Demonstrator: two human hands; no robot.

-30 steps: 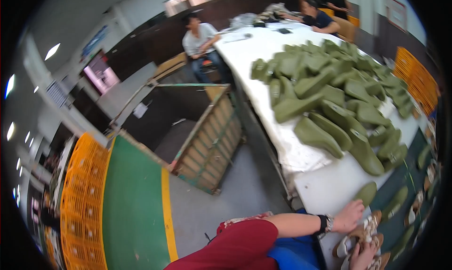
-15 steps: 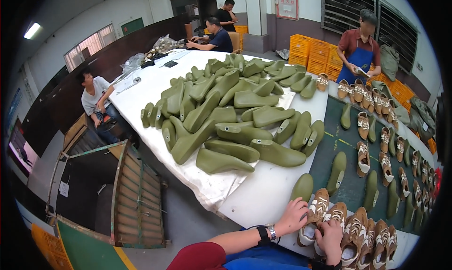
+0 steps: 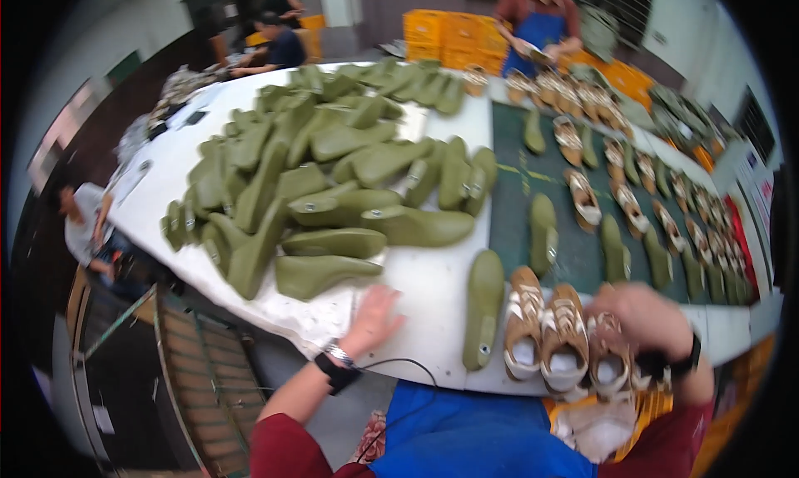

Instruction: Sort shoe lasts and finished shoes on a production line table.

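Observation:
My left hand [image 3: 374,316] lies flat and open on the white table top [image 3: 424,278], just below a heap of olive-green shoe lasts [image 3: 333,186]. One single last [image 3: 484,311] lies to its right. Beside that last stand three brown-and-white shoes [image 3: 566,336] in a row at the table's near edge. My right hand [image 3: 645,316], blurred by motion, curls over the rightmost shoe [image 3: 610,357]. Both wrists carry dark bands.
A dark green mat [image 3: 574,253] carries rows of shoes and lasts toward the far right. A person in a blue apron [image 3: 541,20] works at the far end near orange crates [image 3: 449,37]. Others sit at the far left [image 3: 279,45]. A slatted rack [image 3: 191,370] stands lower left.
The view has swung right and down toward the table. My left hand has come off the shoes and moved left onto the bare white top; my right hand stays at the shoes.

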